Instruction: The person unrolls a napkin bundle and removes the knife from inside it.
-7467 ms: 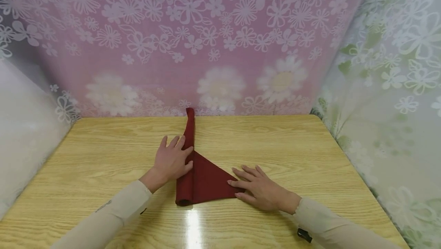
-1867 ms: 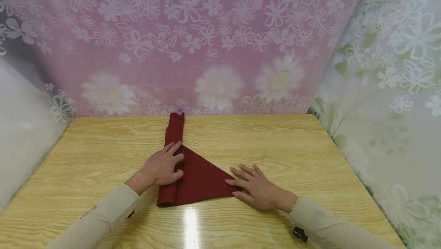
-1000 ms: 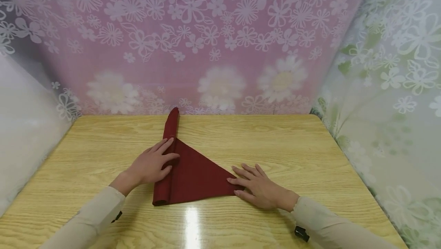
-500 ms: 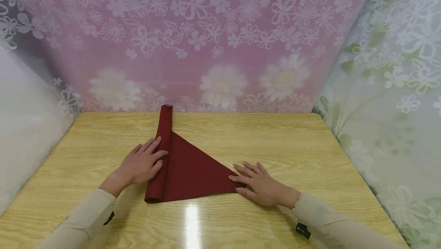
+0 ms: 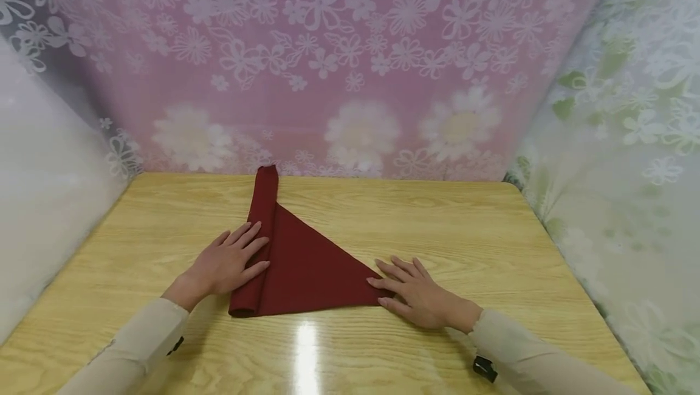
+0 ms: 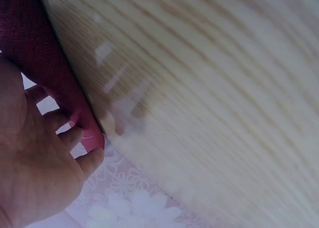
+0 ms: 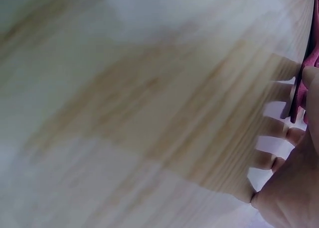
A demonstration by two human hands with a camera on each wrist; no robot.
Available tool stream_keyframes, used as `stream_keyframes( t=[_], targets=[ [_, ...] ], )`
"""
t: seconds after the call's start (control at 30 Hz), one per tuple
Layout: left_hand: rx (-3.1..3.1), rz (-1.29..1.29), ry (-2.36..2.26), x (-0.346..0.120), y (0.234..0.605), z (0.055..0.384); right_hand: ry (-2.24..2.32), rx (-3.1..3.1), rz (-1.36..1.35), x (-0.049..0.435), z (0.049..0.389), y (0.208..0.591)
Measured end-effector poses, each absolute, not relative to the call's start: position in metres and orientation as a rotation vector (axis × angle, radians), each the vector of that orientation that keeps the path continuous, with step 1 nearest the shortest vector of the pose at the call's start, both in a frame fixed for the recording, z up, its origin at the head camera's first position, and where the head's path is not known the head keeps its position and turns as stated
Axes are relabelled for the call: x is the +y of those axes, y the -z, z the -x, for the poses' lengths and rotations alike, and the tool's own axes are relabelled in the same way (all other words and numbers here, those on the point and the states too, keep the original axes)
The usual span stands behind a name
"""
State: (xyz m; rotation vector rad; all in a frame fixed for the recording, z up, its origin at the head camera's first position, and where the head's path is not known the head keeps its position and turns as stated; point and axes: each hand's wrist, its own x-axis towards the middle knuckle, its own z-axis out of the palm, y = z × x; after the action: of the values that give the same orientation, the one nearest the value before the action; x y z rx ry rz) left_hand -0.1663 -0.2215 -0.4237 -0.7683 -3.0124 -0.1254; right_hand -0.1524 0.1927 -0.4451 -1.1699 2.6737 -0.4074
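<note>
A dark red cloth point(image 5: 314, 270) lies on the wooden table, its flat part spread as a triangle that narrows to a corner at the right. Along its left side runs the rolled part of the cloth point(image 5: 266, 191), whose far end reaches the back edge. Across the middle of this roll my left hand point(image 5: 221, 264) rests with extended fingers; the left wrist view shows its palm beside the roll point(image 6: 42, 49). My right hand point(image 5: 421, 298), fingers spread, presses on the right corner and covers its tip. Only a sliver of cloth point(image 7: 313, 46) shows in the right wrist view.
The wooden table point(image 5: 426, 219) backs onto a pink flowered curtain point(image 5: 306, 97). Pale patterned sheets stand at its left and right sides. A bright light reflection point(image 5: 306, 358) shows on the wood near the front.
Over these seconds my left hand and the roll have moved left, and the flat triangle has grown wider. My right hand has stayed at the corner. The head view has shifted slightly.
</note>
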Motion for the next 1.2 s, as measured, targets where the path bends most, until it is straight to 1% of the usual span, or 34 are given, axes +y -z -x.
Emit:
stream_keyframes(
  t=[0.63, 0.93, 1.2],
  targets=[
    [-3.019, 0.781, 0.152, -0.22, 0.43, 0.169, 0.4, 2.739, 1.167, 0.193, 0.15, 0.442],
    [-2.987, 0.796, 0.211, -0.222, 0.437, 0.17, 0.311, 2.831, 1.12, 0.183, 0.143, 0.439],
    [-3.024, 0.783, 0.179, -0.223, 0.43, 0.168, 0.283, 2.882, 1.109, 0.172, 0.144, 0.436]
  ],
)
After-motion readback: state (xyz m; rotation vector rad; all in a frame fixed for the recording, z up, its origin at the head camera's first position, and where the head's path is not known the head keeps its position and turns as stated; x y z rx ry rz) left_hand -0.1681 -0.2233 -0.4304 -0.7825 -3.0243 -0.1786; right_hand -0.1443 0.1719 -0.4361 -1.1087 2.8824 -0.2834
